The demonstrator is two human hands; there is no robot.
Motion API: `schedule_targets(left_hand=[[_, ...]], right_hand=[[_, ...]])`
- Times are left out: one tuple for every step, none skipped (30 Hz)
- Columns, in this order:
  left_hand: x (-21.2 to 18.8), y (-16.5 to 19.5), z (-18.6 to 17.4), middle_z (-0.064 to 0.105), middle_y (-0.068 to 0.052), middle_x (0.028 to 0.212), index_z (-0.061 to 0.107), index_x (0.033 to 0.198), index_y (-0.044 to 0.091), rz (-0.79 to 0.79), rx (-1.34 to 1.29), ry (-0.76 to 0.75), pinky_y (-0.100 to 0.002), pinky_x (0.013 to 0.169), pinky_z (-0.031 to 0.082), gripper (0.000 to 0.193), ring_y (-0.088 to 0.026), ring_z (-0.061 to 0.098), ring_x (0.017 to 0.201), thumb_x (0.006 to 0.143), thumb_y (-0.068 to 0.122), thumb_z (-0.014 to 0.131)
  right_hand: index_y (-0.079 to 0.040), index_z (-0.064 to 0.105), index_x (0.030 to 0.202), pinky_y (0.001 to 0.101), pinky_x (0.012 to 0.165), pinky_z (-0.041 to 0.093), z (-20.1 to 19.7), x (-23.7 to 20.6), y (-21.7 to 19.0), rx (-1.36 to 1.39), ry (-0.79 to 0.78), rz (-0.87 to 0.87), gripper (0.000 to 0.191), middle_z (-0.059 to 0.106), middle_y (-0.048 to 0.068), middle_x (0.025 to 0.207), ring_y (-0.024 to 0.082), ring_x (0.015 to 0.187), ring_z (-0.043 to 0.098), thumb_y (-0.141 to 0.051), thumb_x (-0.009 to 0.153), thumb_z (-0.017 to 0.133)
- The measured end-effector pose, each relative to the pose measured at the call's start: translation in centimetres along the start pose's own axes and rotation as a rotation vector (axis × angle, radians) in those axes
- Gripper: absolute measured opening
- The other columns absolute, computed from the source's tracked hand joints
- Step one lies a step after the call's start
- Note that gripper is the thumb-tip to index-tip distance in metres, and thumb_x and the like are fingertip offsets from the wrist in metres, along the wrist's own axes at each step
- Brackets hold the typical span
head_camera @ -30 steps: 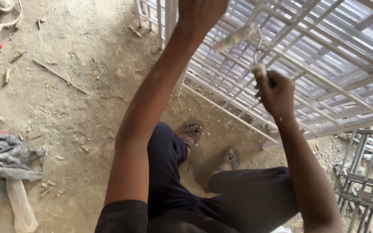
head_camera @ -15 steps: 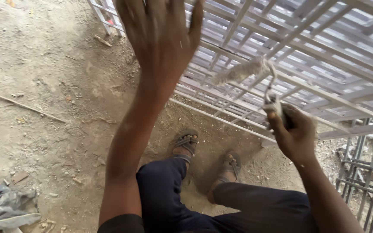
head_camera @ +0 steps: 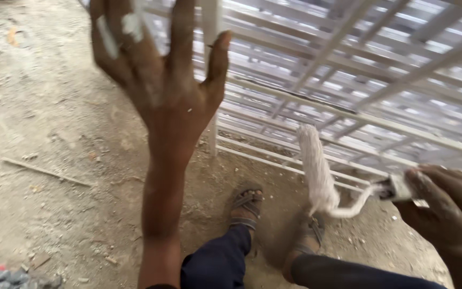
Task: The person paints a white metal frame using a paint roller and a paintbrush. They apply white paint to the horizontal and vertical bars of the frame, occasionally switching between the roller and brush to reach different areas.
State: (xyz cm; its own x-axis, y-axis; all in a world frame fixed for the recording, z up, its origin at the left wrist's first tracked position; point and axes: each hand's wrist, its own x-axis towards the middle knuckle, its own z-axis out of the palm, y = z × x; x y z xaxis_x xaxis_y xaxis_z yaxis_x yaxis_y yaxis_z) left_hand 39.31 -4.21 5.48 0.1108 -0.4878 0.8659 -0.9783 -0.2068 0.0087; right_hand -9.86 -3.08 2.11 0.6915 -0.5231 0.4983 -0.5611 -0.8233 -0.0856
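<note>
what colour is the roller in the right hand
White, fuzzy with paint; the roller shows best in the head view, held by the right hand.

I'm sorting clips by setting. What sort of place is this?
Probably an outdoor metalwork or painting yard: bare dirt ground, a white-painted metal grille, and a paint roller in the right hand.

**White paint, grey metal, brown dirt**

The paint roller (head_camera: 316, 171) is white, its wire frame coated white too. The metal grille (head_camera: 359, 91) shows white and pale grey bars, crossing in a grid pattern. White paint smears mark the fingers of the left hand (head_camera: 161, 91) (two patches near the fingertips). The ground (head_camera: 49, 139) is dusty brown. The trousers (head_camera: 220, 262) are dark navy; the sandals (head_camera: 247, 206) are brown-grey with darker straps.
</note>
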Motion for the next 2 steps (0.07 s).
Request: schedule_targets(left_hand=[[0.1,-0.1,0.3,0.01,-0.009,0.174,0.042,0.163,0.037,0.022,-0.019,0.011,-0.054,0.124,0.029,0.061,-0.033,0.02,0.153,0.109,0.063,0.052],[0.3,0.9,1.2,0.01,-0.009,0.174,0.042,0.163,0.037,0.023,-0.016,0.011,-0.054,0.124,0.029,0.061,-0.033,0.02,0.153,0.109,0.063,0.052]], right_hand=[[-0.004,0.068,0.121,0.0458,0.086,0.065,1.5,-0.4,0.7,0.087,0.07,-0.039,0.044,0.074,0.018,0.11,0.032,0.098,0.076,-0.017,0.085,0.088],[-0.004,0.068,0.119,0.0479,0.086,0.067,2.5,-1.1,1.2,0.17,0.137,-0.072,0.041,0.074,0.018,0.11,0.033,0.1,0.077,-0.014,0.086,0.089]])
